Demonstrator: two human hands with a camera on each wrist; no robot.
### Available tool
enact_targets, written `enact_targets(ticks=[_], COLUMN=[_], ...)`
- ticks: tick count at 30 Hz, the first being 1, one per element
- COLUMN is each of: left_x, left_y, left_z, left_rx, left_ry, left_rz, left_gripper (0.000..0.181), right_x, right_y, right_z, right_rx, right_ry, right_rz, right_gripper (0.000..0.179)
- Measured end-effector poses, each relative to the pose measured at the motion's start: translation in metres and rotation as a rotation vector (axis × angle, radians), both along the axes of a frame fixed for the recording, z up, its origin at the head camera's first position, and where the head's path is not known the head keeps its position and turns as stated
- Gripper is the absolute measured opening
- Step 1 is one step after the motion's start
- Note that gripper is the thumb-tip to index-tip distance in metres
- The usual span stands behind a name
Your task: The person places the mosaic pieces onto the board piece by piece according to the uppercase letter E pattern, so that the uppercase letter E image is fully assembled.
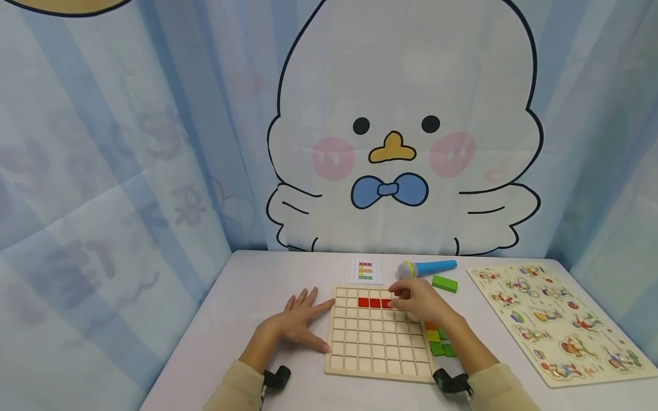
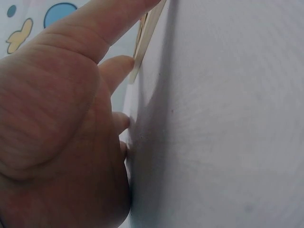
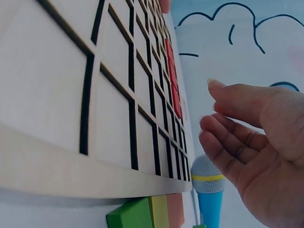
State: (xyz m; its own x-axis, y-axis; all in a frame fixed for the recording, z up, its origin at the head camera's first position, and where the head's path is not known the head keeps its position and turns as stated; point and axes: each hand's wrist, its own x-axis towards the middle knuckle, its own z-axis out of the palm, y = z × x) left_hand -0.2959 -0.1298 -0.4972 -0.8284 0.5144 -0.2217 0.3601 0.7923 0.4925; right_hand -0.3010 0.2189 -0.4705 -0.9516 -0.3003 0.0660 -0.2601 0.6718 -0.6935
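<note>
Risk: right hand (image 1: 424, 301), grip parted and empty, could dislodge red tiles (image 1: 374, 303) seated in wooden grid board (image 1: 363, 349); board could skid if left hand (image 1: 295, 323), spread at its edge, slips.

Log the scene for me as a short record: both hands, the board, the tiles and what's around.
Left hand: spread, touching left edge of the grid board
Right hand: over the board's far right part, no tile visible in its grasp
Red tiles: three, side by side, second row from far edge
Loose tiles: orange, yellow, green; right of board, partly hidden
Beyond board: pattern card, microphone
</note>
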Motion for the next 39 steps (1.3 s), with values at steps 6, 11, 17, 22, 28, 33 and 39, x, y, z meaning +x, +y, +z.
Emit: enact_targets(ticks=[6,11,17,22,28,33,39], left_x=[0.000,0.000,0.000,0.001,0.001,0.002,0.002], left_y=[-0.001,-0.001,0.000,0.001,0.000,0.000,0.000], left_z=[0.001,0.002,0.002,0.001,0.002,0.003,0.004], left_rx=[-0.005,-0.007,-0.011,-0.006,-0.005,-0.006,-0.008], left_ry=[0.008,0.009,-0.003,-0.014,-0.012,-0.014,-0.007], left_rz=[-0.005,-0.005,-0.001,0.004,0.005,0.005,0.001], left_gripper=[0.110,0.111,0.110,0.109,0.109,0.110,0.109], right_x=[0.009,0.013,0.015,0.015,0.015,0.016,0.016], right_y=[0.006,0.013,0.021,0.031,0.045,0.053,0.059], right_z=[0.005,0.007,0.010,0.009,0.009,0.010,0.010], right_rx=[-0.028,-0.045,-0.053,-0.055,-0.043,-0.055,-0.046], right_ry=[0.035,0.053,0.091,0.050,0.037,0.051,0.035], right_rz=[-0.043,-0.086,-0.074,-0.067,-0.058,-0.040,-0.035], right_gripper=[0.031,0.035,0.034,0.035,0.037,0.039,0.039])
